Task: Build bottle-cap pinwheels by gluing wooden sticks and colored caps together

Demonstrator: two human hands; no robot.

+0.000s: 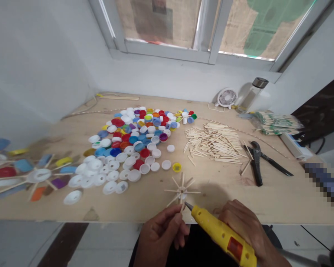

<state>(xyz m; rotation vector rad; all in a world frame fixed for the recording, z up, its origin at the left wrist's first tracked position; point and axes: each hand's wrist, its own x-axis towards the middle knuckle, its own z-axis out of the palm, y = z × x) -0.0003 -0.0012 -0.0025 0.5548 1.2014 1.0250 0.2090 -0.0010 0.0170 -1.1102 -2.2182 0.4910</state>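
Hands busy: L hand pinches wooden-stick star by one stick, R hand wrapped round yellow glue gun, nozzle just beside star. On plywood board: bottle caps, loose sticks, pliers. Green-printed packet text unreadable.

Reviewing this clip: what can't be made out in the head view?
The hub of the stick star: too small and blurred to show how the sticks join, and the left hand covers its lower sticks.
The yellow glue gun: the bottom edge cuts off its rear end, and the right hand hides part of it.
The nozzle tip: too small to show any glue.
The pixelated patch at the right edge: hides whatever lies there.
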